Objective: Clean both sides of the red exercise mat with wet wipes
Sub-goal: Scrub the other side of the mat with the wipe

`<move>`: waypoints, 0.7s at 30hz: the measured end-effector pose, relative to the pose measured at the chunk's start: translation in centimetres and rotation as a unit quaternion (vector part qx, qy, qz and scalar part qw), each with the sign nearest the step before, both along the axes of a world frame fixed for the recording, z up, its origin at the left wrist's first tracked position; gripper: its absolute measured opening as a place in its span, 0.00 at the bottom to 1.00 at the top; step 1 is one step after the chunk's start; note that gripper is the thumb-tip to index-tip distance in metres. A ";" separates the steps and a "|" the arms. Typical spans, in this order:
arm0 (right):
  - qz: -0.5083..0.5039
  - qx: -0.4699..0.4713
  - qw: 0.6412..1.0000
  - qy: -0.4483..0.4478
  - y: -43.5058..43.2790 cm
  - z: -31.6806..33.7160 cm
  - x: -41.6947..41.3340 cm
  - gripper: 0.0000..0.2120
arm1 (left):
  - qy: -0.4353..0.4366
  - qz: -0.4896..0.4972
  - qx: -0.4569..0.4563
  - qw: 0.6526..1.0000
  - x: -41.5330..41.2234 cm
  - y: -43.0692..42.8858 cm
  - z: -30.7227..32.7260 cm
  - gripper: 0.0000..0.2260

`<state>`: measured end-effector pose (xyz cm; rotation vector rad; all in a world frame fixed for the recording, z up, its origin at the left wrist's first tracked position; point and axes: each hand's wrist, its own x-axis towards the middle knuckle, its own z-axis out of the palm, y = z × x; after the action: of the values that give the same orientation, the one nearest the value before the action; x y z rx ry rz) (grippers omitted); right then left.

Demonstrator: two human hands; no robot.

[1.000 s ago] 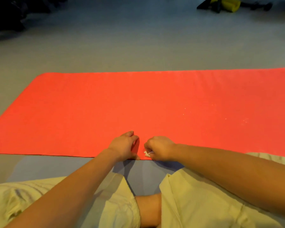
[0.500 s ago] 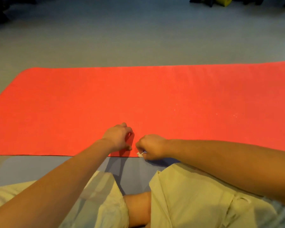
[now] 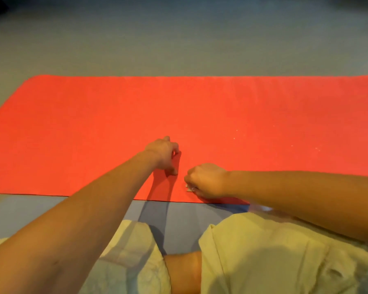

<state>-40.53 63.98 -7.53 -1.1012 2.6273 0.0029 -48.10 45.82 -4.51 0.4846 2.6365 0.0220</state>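
Forearms reach forward and down from the bottom of the view, both bare, converging near the middle of the red exercise mat (image 3: 94,128). The left hand (image 3: 164,154) is arched over the mat, its fingers bent with their tips on the red surface and the thumb set apart nearer the person. Nothing shows in its grasp. Just beside it, closer to the near edge, the right hand (image 3: 207,181) is balled into a fist, knuckles up, clamped on a small white wet wipe (image 3: 190,188). Only a crumpled corner of the wipe pokes out at the thumb side, and it is pressed against the mat.

The mat lies flat on the grey floor (image 3: 179,43), running across the view. Its far long edge is straight, and its left end shows a rounded far corner. The right end runs out of frame. The near long edge passes just under the right fist, bordering a blue surface (image 3: 185,219) beneath the person's knees. Wide red surface lies unobstructed to the left, beyond the hands, and to the right, where a few white specks (image 3: 236,132) dot it. Pale yellow-green shorts (image 3: 263,251) fill the lower corners, with a bare knee (image 3: 183,270) between them.
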 end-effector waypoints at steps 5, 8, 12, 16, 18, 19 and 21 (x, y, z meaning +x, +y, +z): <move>0.000 -0.042 0.999 -0.001 1.2 -0.2 -1.6 0.09 | 0.028 0.023 -0.002 0.999 -0.3 0.9 -1.3 0.37; -0.086 -0.059 0.994 0.037 0.9 0.1 -6.2 0.13 | 0.036 0.024 -0.034 0.998 -0.7 1.2 -1.4 0.41; -0.160 -0.035 0.983 0.082 0.7 0.2 -10.7 0.10 | 0.025 0.004 -0.047 0.999 -1.5 1.3 -1.4 0.55; -0.134 -0.033 0.987 0.085 0.6 0.1 -8.9 0.10 | -0.013 -0.013 -0.047 0.999 -3.1 1.4 -0.6 0.53; -0.091 -0.028 0.993 0.072 1.2 0.0 -7.3 0.11 | -0.005 -0.010 -0.026 1.000 -4.4 1.6 0.0 0.44; -0.071 -0.024 0.995 0.065 1.5 -0.1 -6.8 0.11 | 0.005 -0.007 -0.014 1.000 -4.9 1.7 0.2 0.39; -0.068 -0.024 0.995 0.063 1.9 -0.4 -7.0 0.11 | 0.024 0.003 0.009 1.000 -6.2 2.1 -0.2 0.33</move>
<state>-47.48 65.92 -7.91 -0.9651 2.8228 -0.0196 -54.32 47.91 -4.75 0.4882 2.6882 0.0375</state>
